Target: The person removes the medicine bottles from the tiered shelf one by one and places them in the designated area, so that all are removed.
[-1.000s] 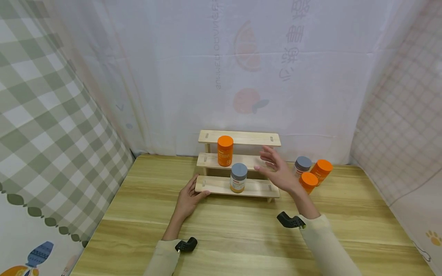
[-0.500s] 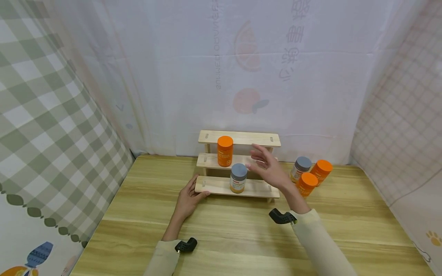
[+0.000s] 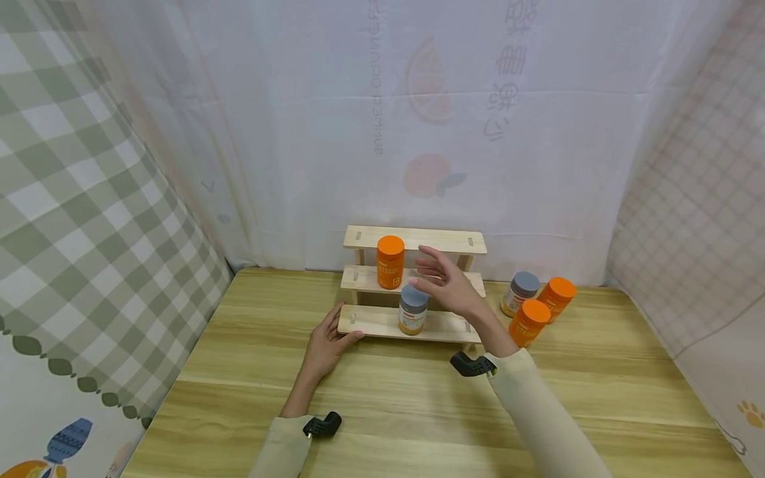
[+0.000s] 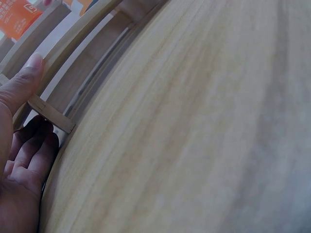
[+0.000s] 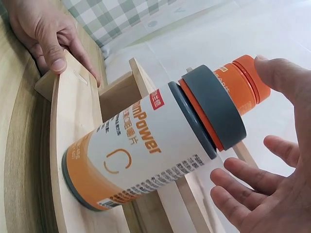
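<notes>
A three-tier wooden display rack point(image 3: 445, 325) stands on the table. My left hand point(image 3: 325, 346) grips the left end of its lowest shelf, thumb on the front edge and fingers curled behind the leg in the left wrist view. A grey-lidded supplement bottle point(image 5: 141, 145) with a white and orange label stands upright on that shelf. On the middle shelf stands an orange bottle point(image 3: 390, 263). My right hand point(image 3: 448, 282) hovers beside both bottles, fingers spread and holding nothing. In the right wrist view its fingertips point(image 5: 221, 177) are close to the grey lid.
Right of the rack stand another grey-lidded bottle point(image 3: 520, 293) and two orange bottles, one in front point(image 3: 528, 323) and one behind point(image 3: 557, 299). A white printed curtain point(image 3: 287, 166) hangs behind the table point(image 3: 382, 411), with a checked cloth point(image 3: 89, 199) at the left.
My right hand has moved left across the rack, from its right end to beside the two bottles standing on it. The left hand has stayed on the shelf end.
</notes>
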`<move>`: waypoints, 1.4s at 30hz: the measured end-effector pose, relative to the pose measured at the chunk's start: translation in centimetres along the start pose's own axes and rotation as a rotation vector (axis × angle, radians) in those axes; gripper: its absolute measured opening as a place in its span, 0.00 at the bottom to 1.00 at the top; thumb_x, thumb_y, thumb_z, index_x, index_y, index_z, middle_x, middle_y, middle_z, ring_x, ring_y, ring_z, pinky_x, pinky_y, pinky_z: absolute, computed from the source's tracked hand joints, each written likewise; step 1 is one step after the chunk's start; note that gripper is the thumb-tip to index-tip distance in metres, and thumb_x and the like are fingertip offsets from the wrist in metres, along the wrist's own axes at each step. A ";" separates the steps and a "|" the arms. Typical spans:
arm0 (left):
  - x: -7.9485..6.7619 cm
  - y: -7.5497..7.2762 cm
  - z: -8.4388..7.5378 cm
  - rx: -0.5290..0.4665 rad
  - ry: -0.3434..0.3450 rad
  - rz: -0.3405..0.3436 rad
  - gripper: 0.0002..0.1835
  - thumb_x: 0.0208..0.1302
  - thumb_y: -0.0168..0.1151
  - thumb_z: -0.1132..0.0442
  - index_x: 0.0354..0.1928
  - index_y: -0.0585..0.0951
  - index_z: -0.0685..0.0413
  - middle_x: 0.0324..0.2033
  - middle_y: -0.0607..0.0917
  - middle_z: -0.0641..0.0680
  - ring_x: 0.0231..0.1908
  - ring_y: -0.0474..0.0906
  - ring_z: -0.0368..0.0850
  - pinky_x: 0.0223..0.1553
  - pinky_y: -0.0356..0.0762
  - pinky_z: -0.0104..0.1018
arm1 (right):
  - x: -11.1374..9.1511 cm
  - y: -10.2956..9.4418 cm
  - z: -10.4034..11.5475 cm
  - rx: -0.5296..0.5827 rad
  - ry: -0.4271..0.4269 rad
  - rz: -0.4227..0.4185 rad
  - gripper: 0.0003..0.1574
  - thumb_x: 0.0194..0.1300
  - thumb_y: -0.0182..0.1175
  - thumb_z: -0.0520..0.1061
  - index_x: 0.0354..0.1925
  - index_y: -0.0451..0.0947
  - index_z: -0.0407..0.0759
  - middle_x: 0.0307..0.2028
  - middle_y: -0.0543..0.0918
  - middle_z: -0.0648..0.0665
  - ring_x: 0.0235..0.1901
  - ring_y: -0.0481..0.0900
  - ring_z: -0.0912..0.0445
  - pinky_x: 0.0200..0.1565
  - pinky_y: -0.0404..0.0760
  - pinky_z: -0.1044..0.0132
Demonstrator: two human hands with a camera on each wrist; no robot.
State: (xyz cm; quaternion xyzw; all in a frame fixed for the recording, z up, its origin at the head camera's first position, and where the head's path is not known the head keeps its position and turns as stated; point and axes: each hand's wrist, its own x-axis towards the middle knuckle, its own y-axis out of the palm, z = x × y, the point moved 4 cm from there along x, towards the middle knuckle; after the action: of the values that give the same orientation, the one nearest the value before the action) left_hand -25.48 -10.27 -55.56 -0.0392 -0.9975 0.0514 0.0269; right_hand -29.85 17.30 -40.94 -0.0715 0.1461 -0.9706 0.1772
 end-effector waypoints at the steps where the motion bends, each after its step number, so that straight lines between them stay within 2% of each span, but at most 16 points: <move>1: 0.0 0.0 0.0 -0.002 -0.002 0.000 0.50 0.61 0.76 0.55 0.81 0.59 0.45 0.73 0.73 0.57 0.73 0.70 0.52 0.69 0.74 0.46 | 0.2 0.1 0.0 0.005 0.003 0.003 0.49 0.72 0.66 0.50 0.81 0.53 0.52 0.75 0.66 0.35 0.74 0.66 0.38 0.76 0.63 0.41; 12: 0.0 0.0 -0.2 0.000 0.004 -0.002 0.50 0.61 0.76 0.56 0.81 0.59 0.46 0.73 0.72 0.58 0.73 0.69 0.53 0.69 0.74 0.45 | 2.4 1.2 0.1 -0.035 0.016 0.049 0.48 0.71 0.67 0.53 0.80 0.55 0.59 0.74 0.69 0.39 0.73 0.69 0.40 0.74 0.68 0.41; 17: 0.1 0.0 -0.1 0.006 0.009 -0.002 0.50 0.61 0.76 0.56 0.81 0.59 0.46 0.73 0.72 0.58 0.73 0.69 0.53 0.69 0.74 0.45 | 3.3 1.7 0.1 -0.069 0.030 0.070 0.48 0.71 0.67 0.53 0.80 0.55 0.56 0.72 0.72 0.40 0.72 0.70 0.43 0.73 0.70 0.42; 24: 0.1 0.0 -0.1 0.003 0.013 -0.001 0.50 0.61 0.76 0.57 0.81 0.59 0.47 0.73 0.72 0.59 0.73 0.69 0.54 0.69 0.74 0.47 | 4.4 2.3 0.2 -0.106 0.032 0.061 0.42 0.69 0.68 0.56 0.75 0.63 0.58 0.66 0.79 0.42 0.66 0.77 0.45 0.65 0.78 0.44; 30: 0.1 0.1 0.0 0.001 0.005 0.003 0.50 0.61 0.76 0.55 0.81 0.58 0.47 0.73 0.72 0.58 0.73 0.68 0.54 0.70 0.74 0.48 | 4.8 2.5 0.5 -0.075 0.045 0.051 0.35 0.70 0.68 0.53 0.71 0.68 0.57 0.65 0.80 0.42 0.66 0.78 0.45 0.66 0.78 0.43; 42: 0.0 0.1 0.0 0.005 0.002 0.004 0.50 0.61 0.76 0.54 0.81 0.58 0.46 0.73 0.71 0.58 0.73 0.68 0.54 0.69 0.74 0.46 | 4.8 2.6 0.5 -0.042 0.040 0.036 0.33 0.71 0.67 0.51 0.70 0.70 0.55 0.64 0.81 0.41 0.65 0.78 0.44 0.66 0.78 0.43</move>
State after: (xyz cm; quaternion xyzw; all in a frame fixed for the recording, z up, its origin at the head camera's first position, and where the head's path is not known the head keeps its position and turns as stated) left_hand -25.52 -10.17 -55.54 -0.0409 -0.9973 0.0540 0.0279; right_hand -33.38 13.10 -40.81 -0.0530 0.1711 -0.9653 0.1902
